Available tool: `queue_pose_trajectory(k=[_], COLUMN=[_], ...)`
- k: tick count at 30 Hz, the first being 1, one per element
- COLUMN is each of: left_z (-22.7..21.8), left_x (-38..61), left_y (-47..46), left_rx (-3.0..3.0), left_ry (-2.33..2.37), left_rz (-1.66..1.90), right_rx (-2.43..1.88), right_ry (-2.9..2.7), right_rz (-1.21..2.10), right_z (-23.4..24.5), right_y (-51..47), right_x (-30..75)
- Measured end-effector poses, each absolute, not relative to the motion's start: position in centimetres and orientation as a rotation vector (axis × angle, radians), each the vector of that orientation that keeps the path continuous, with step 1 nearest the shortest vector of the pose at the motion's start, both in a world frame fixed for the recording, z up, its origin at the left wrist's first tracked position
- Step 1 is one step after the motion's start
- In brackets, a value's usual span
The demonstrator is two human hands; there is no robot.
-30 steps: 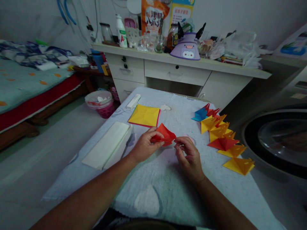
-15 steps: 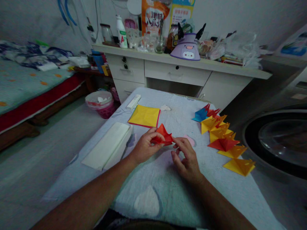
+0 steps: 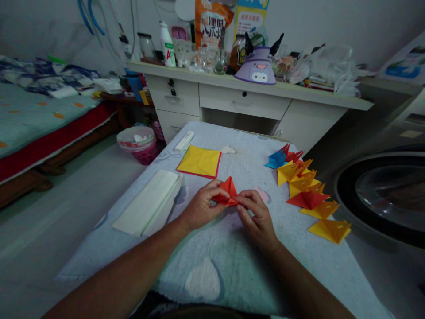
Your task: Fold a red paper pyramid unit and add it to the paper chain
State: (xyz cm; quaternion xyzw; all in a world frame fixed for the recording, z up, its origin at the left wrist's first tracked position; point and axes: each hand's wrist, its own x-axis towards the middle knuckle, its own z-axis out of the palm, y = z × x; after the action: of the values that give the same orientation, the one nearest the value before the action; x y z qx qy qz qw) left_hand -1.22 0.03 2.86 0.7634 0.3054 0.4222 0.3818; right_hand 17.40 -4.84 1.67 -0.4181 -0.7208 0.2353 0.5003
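Observation:
A folded red paper piece [image 3: 228,191] sits between both hands just above the pale cloth-covered table [image 3: 232,261]. My left hand [image 3: 201,206] pinches its left side with thumb and fingers. My right hand [image 3: 257,217] pinches its right edge, fingers curled. Only the top triangle of the red piece shows above the fingers. A stack of square sheets [image 3: 199,161], yellow on top with red beneath, lies just beyond the hands.
A row of finished folded pieces [image 3: 307,192], yellow, red and blue, runs along the table's right side. A long white folded sheet [image 3: 148,201] lies at left. Behind are a cluttered white desk [image 3: 252,95], a pink bin [image 3: 137,141], a bed at left and a washing machine drum [image 3: 385,195] at right.
My right hand has moved left to meet the red piece and now pinches it. The red paper has been pressed narrower between both hands.

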Motion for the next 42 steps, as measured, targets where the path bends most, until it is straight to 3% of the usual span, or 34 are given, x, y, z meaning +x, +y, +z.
queue_pose_trajectory(k=[11,20,34,42], left_z=[2.8,2.5,2.5,2.5], left_x=[-1.0,-0.6,0.0,-0.4], left_y=[-0.2,-0.3,-0.2,0.0], left_rx=[1.857,1.8,1.387,1.489], left_ry=[0.826,0.872,0.847,0.842], left_rz=[1.028,0.977,0.991,0.966], right_rx=[-1.061,-1.122,-1.154,-1.183], right_ry=[-1.704,-1.421,-1.449,-1.682], right_rz=[0.718,1.033,1.103,0.909], right_z=[1.9,0.4,1.3,1.4], right_y=[-4.6,-4.3,-4.4,-4.3], right_x=[17.2,16.9,16.8,16.9])
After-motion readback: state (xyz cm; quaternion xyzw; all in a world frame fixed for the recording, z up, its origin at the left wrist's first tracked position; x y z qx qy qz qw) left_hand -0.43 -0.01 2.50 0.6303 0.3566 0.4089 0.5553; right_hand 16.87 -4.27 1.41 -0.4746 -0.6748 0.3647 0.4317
